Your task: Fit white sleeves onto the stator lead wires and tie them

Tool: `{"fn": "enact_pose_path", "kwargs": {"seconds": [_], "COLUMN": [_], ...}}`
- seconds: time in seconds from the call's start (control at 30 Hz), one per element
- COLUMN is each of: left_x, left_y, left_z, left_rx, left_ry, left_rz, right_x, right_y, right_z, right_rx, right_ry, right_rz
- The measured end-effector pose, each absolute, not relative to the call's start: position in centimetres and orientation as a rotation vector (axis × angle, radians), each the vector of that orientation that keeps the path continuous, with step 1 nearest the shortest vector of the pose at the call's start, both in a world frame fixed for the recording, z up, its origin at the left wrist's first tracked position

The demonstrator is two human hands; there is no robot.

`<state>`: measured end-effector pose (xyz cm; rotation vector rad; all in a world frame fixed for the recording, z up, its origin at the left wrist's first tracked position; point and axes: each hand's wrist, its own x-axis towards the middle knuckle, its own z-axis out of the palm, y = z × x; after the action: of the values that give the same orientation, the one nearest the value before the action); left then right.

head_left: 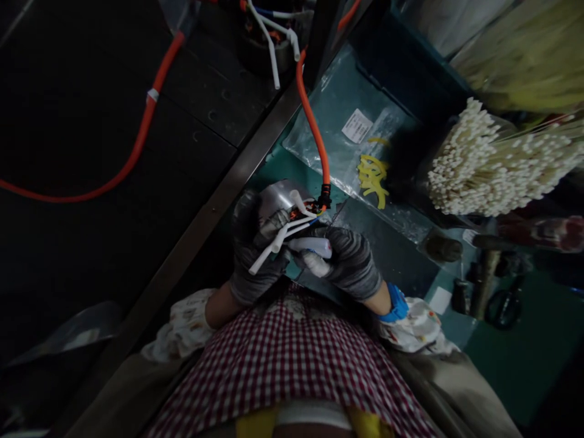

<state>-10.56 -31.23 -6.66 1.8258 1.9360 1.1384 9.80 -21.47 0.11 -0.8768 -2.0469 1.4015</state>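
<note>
My left hand, in a grey striped glove, is closed around a silver round motor stator with copper windings. White-sleeved wires stick out from the stator over my left fingers. An orange cable joins the stator at a black tied bundle. My right hand, gloved alike, grips a small white tube, its narrow end toward the stator and wires. The tip of that tube is partly hidden by the wires.
A metal edge runs diagonally at left. Above stands another wound stator with white sleeves. To the right lie a plastic bag, yellow strips, a bundle of thin white sleeves and scissors. A dark bin stands behind.
</note>
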Motion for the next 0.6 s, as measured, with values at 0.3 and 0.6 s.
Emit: {"fn": "enact_pose_path", "kwargs": {"seconds": [0.3, 0.6], "left_x": [-11.1, -10.4], "left_y": [-30.8, -30.1], "left_z": [-5.0, -4.3], "left_rx": [1.929, 2.022], "left_ry": [1.927, 1.952], "left_rz": [1.156, 1.217], "right_x": [10.2, 10.2], "right_y": [-21.1, -20.9], "right_z": [0.1, 1.0], "right_rx": [-0.991, -1.095], "right_ry": [-2.092, -2.216], "right_rz": [1.302, 1.040]}}
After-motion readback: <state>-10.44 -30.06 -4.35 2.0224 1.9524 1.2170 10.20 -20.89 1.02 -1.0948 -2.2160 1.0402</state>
